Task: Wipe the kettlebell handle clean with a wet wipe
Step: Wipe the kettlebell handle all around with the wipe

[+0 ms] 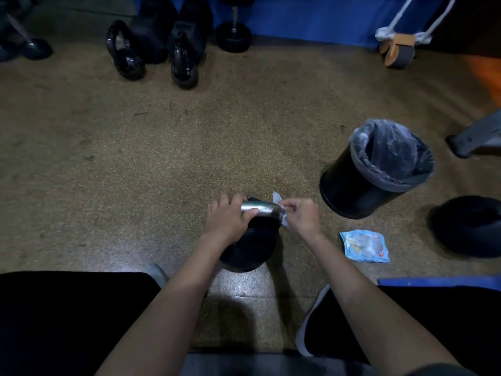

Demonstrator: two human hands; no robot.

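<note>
Where the light falls nearest the person's knees, the speckled tan-brown floor (189,147) turns glossy. Farther off it is matt, and it ends at a blue band (311,20) along the far side of the room.

Three kettlebells show in all. One black kettlebell (249,248) stands on the floor straight ahead of the person, between the forearms. Its brushed silver handle (260,208) is uppermost and lies crosswise. The left hand (227,218) grips the handle's left end, fingers curled over the top and thumb against the near side. The right hand (302,215) pinches a single white wet wipe (277,198) against the handle's right end, with corners of the wipe poking out above and below the fingers.

Two glossy black kettlebells (126,50) stand side by side at the far edge, with one black dumbbell (233,33) to their right. Farther right is one wooden wheel (398,51) with a grey tread and white cord.

One round black bin (352,185), lined with a grey bag, stands near the right hand but apart from it. One pale blue wipe packet (364,245) lies flat just right of the right forearm. A dark round object (471,226) (too dim to identify) sits at the right edge, and a grey metal foot (474,139) reaches in beyond the bin.

A broad stretch of floor lies between the handled kettlebell and the far row, while the right side is crowded.
</note>
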